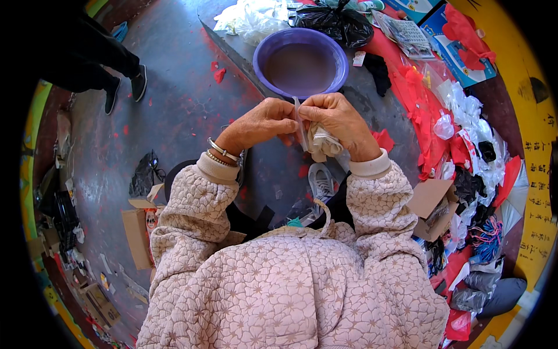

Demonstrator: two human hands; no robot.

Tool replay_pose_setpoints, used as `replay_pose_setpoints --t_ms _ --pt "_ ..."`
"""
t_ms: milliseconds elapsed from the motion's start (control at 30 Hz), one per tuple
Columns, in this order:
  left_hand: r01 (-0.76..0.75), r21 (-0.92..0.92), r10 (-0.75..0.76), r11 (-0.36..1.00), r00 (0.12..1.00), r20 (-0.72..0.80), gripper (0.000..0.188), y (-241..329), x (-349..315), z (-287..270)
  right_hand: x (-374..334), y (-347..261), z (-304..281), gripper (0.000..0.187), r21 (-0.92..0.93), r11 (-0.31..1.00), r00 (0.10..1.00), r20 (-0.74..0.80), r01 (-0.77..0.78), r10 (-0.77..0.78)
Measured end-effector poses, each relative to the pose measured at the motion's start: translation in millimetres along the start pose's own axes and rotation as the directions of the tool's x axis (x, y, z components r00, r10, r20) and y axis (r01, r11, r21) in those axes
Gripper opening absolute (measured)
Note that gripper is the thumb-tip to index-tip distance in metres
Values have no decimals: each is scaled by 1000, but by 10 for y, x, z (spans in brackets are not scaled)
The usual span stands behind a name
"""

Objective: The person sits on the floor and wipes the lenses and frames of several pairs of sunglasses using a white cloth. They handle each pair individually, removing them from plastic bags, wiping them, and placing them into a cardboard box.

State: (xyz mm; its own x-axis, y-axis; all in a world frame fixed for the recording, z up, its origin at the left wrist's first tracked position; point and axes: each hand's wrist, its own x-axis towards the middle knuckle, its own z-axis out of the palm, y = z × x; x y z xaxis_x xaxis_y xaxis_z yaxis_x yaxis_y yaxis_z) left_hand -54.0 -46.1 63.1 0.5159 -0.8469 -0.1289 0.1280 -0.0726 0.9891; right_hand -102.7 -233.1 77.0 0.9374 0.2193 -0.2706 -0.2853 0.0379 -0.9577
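My left hand (266,123), with bracelets at its wrist, is closed in a pinch on a narrow clear plastic strip (301,131). My right hand (344,121) meets it from the other side, thumb and forefinger pinched at the strip's upper part. A crumpled off-white cloth (324,143) is also tucked under the fingers of my right hand and hangs below them. Both hands are just in front of a purple basin (261,51) with murky brownish liquid in it. The inner fingertips of my left hand are partly hidden.
Black (337,24) and white plastic bags (247,20) lie behind the basin. Red sheets (419,110), plastic wrappings and an open cardboard box (433,209) crowd the right side. Another person's dark-trousered legs (99,52) stand at far left. A black bag (144,174) lies left.
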Motion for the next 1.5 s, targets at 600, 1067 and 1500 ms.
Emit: replay_pose_setpoints --t_ms 600,1067,1500 --pt "49 459 95 887 954 -284 21 -90 115 105 70 153 64 12 -534 811 886 -221 239 -407" --pt "21 300 114 954 898 -426 19 -109 93 78 -4 73 79 9 -822 570 743 -371 16 -557" --pt "15 25 -2 1000 889 -459 20 -28 139 169 5 84 41 16 -831 550 769 -295 88 -567"
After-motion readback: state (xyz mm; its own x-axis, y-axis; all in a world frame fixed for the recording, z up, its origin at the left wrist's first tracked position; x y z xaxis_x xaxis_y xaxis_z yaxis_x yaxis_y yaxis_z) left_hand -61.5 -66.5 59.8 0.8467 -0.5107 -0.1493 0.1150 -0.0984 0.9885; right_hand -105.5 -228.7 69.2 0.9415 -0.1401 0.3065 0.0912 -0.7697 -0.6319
